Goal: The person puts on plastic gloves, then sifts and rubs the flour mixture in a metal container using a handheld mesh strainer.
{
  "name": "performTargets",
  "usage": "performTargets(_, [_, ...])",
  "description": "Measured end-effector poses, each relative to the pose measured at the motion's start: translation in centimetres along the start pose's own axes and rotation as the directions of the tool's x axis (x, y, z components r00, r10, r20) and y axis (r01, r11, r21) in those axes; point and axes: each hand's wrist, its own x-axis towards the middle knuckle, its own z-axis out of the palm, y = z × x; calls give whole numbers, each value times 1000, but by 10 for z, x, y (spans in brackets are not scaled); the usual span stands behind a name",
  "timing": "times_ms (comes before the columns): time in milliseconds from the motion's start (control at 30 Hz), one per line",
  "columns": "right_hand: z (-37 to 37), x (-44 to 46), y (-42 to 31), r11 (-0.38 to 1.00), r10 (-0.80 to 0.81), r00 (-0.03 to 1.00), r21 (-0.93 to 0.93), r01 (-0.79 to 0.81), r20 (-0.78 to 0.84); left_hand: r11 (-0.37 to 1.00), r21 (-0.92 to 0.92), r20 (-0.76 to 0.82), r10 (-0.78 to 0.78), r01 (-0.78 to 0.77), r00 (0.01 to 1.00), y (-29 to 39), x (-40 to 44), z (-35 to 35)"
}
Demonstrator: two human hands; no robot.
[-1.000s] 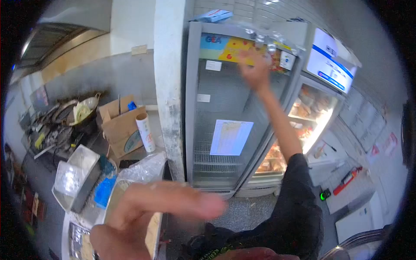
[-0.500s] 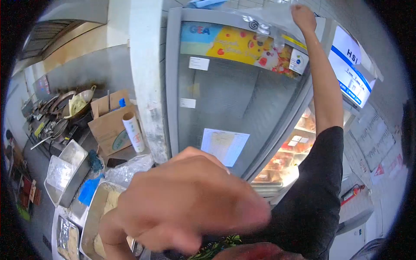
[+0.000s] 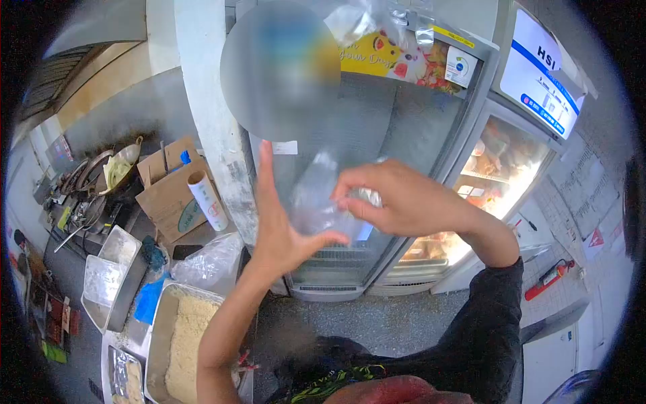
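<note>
My right hand (image 3: 387,198) is closed in a pinch on a thin clear plastic bag (image 3: 313,195), which hangs blurred in front of the fridge door. My left hand (image 3: 279,225) is raised beside the bag, open, with the index finger pointing up and the thumb stretched toward my right hand. It holds nothing. Behind both hands stands a glass-door fridge (image 3: 417,128). More clear plastic (image 3: 367,23) lies over its top edge.
On the left, a metal tray (image 3: 158,363) holds pale crumbly material. Nearby are empty metal pans (image 3: 111,276), crumpled plastic (image 3: 208,259), a cardboard box (image 3: 171,202) and a white roll (image 3: 207,202). A lit display fridge (image 3: 488,165) and a fire extinguisher (image 3: 548,279) stand right.
My right hand has come down from the fridge top with the clear plastic bag. My left hand has drawn back from close to the camera and opened. The view has shifted.
</note>
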Motion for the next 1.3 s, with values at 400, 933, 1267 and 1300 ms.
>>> performTargets(400, [47,-68,20,937,274,961,235,-257,-42,571,-743,-75,-589,348,804,-13,30,31])
performTargets(933, [106,-102,90,475,794,600,722,-503,-104,355,-231,838,-401,906,371,-74,-142,5])
performTargets(1267, [232,-102,131,659,643,759,583,-475,-107,417,-45,713,-624,908,321,-80,-188,-10])
performTargets(1300, [243,-104,137,596,653,758,617,-514,1,414,-91,658,-658,906,367,-88,-204,-10])
